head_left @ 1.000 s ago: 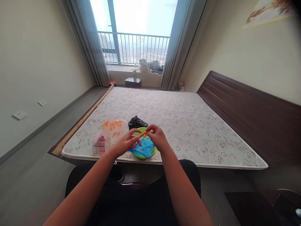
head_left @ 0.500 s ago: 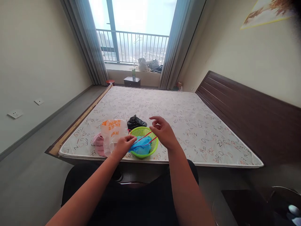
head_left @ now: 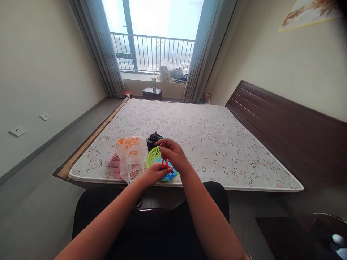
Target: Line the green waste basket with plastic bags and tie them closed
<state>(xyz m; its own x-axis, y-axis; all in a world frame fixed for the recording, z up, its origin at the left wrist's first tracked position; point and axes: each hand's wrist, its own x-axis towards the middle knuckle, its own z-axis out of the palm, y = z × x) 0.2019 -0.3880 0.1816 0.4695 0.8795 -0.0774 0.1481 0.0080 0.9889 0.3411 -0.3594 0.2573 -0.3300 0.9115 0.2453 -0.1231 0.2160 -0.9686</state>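
Open mattress far and right, clutter on the near left

The white bag [head_left: 131, 153], pink cloth [head_left: 114, 166] and black bag [head_left: 153, 139] crowd the green basket [head_left: 153, 156] on its left and far sides; the mattress [head_left: 217, 144] beyond and rightward lies bare up to the headboard [head_left: 284, 122].

A single head-worn camera looks forward and down from the near edge of the bed [head_left: 217, 144], close above the person's own forearms. It faces along the mattress toward the window [head_left: 154, 32] in the far wall, with the headboard [head_left: 284, 126] to the right and a bare wall to the left.
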